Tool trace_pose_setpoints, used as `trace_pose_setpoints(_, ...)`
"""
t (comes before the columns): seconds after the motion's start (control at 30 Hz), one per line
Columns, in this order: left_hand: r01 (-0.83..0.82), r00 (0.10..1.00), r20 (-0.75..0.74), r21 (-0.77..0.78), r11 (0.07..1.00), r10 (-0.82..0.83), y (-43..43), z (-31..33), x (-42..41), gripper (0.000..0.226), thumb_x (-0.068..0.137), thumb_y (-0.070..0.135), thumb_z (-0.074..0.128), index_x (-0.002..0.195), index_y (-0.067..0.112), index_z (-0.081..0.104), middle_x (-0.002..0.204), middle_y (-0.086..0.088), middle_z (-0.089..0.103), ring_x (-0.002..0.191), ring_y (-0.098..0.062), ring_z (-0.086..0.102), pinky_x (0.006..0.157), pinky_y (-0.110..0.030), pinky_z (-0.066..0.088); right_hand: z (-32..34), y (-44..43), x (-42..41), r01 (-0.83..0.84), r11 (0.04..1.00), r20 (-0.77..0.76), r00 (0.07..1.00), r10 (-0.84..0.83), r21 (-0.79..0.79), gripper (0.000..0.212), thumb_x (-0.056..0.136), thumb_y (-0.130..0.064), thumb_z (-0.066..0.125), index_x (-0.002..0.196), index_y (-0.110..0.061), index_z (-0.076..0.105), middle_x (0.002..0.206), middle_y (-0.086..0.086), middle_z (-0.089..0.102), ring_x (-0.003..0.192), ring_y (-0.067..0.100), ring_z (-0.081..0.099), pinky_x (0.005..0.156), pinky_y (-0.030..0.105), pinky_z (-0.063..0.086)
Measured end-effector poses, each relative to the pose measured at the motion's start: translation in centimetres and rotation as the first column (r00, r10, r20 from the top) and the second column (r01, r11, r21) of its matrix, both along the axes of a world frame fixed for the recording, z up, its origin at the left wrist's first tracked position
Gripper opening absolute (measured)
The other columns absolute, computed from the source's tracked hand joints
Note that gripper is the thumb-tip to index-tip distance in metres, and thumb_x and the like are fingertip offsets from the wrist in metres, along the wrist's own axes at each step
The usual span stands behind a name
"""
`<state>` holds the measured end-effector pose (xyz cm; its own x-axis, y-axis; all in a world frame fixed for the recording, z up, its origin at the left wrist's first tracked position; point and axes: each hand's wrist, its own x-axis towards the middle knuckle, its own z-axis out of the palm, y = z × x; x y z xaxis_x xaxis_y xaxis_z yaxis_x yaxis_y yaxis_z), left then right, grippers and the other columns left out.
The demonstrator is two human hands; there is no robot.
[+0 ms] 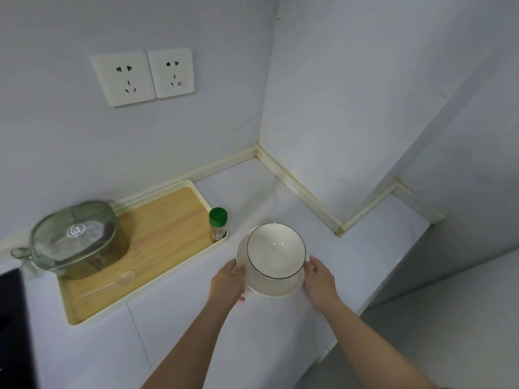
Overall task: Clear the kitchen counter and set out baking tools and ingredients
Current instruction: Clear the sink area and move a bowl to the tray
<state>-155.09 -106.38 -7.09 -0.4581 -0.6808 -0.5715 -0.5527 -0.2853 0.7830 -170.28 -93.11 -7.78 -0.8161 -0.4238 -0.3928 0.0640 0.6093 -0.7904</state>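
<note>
Bench: white corner, tray at 9 o'clock.
Bowl: glazed, brittle, slippery; hold opposite rims.
Fingers: left hand, right hand grasping bowl.

2 bare arms reach forward, both hands clamped on the sides of one bowl.

The left hand sits at the left flank of the white bowl, fingers curled round its side and under its lower edge, with 1 fingertip showing beneath. The right hand presses the opposite flank, fingers wrapped against the wall, thumb side toward the rim. Both forearms rise from the bottom of the view and converge toward the hands, the left from lower centre, the right from lower right. Wrists are fairly straight; no sleeves are visible on either arm.
</note>
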Motion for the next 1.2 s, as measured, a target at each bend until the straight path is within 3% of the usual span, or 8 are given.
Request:
trace_pose_setpoints(0.07,0.018,0.999,-0.042,0.084,0.996,-0.014,0.7,-0.4,0.1,0.034,0.093,0.012,0.038,0.122,0.022,0.051,0.073,-0.016,0.064,0.055,-0.026,0.062,0.053,-0.034,0.057,-0.2,0.7,0.5,-0.037,0.999,0.056,0.998,0.039,-0.035,0.025,0.097,-0.017,0.037,0.103,-0.021,0.061,0.094,0.006,0.063,0.078,0.021,0.058,0.058,0.023,0.048)
trace_pose_setpoints(0.2,-0.037,0.997,-0.067,0.113,0.993,0.045,0.7,-1.2,-1.0,0.045,0.093,0.007,0.035,0.134,0.021,0.045,0.067,-0.015,0.061,0.048,-0.024,0.058,0.048,-0.029,0.051,0.3,-0.1,0.0,0.026,0.991,0.140,0.990,-0.007,-0.131,0.032,0.096,-0.005,0.036,0.111,-0.017,0.062,0.092,0.006,0.061,0.069,0.013,0.055,0.046,0.012,0.045)
trace_pose_setpoints(0.3,-0.080,0.992,-0.090,0.131,0.988,0.092,-0.3,-1.5,-2.6,0.046,0.094,0.008,0.035,0.136,0.022,0.044,0.065,-0.013,0.060,0.048,-0.023,0.054,0.047,-0.027,0.048,0.3,-1.3,-1.4,0.031,0.995,0.105,0.994,-0.021,-0.094,0.029,0.095,-0.004,0.037,0.104,-0.012,0.063,0.086,0.006,0.059,0.066,0.014,0.054,0.044,0.012,0.044)
trace_pose_setpoints(0.4,-0.174,0.977,-0.097,0.152,0.973,0.190,-1.5,-1.8,-4.7,0.045,0.096,0.012,0.036,0.139,0.023,0.044,0.068,-0.012,0.060,0.051,-0.022,0.051,0.045,-0.025,0.044,-0.2,-3.2,-3.1,0.029,1.000,0.027,0.999,-0.029,0.005,0.025,0.097,-0.012,0.040,0.079,-0.004,0.055,0.071,0.011,0.057,0.056,0.017,0.049,0.042,0.015,0.041)
trace_pose_setpoints(0.5,-0.262,0.957,-0.094,0.111,0.959,0.273,-2.3,-1.9,-6.7,0.044,0.098,0.017,0.034,0.141,0.026,0.041,0.079,-0.012,0.061,0.059,-0.022,0.052,0.048,-0.026,0.044,-1.0,-5.3,-4.5,0.025,0.999,-0.044,0.999,-0.023,0.040,0.034,0.098,-0.018,0.041,0.065,-0.010,0.046,0.058,0.007,0.054,0.048,0.017,0.046,0.049,0.023,0.039)
trace_pose_setpoints(0.7,-0.322,0.932,-0.175,0.000,0.947,0.317,-5.2,-2.0,-10.9,0.048,0.096,0.009,0.034,0.139,0.028,0.038,0.071,-0.009,0.056,0.057,-0.021,0.053,0.047,-0.026,0.045,-1.8,-10.8,-7.8,-0.005,0.998,-0.026,1.000,0.004,-0.065,0.033,0.098,-0.016,0.040,0.065,-0.012,0.047,0.059,0.006,0.050,0.051,0.019,0.043,0.049,0.027,0.038)
trace_pose_setpoints(1.0,-0.390,0.904,-0.228,-0.087,0.917,0.363,-9.2,-2.9,-14.6,0.040,0.099,0.010,0.029,0.133,0.030,0.038,0.063,-0.014,0.053,0.047,-0.017,0.050,0.042,-0.024,0.044,-3.0,-16.4,-11.5,-0.011,0.986,0.039,0.999,0.017,-0.164,0.032,0.100,-0.018,0.037,0.079,0.000,0.054,0.065,0.015,0.049,0.050,0.020,0.042,0.041,0.023,0.035)
trace_pose_setpoints(1.2,-0.433,0.881,-0.232,-0.040,0.901,0.413,-11.3,-3.2,-15.9,0.045,0.102,0.013,0.028,0.142,0.033,0.032,0.060,-0.010,0.052,0.047,-0.019,0.052,0.040,-0.022,0.047,-2.7,-18.6,-12.7,-0.033,0.979,0.053,0.998,0.044,-0.203,0.032,0.102,-0.018,0.037,0.083,0.001,0.055,0.064,0.012,0.050,0.044,0.014,0.041,0.038,0.018,0.033)
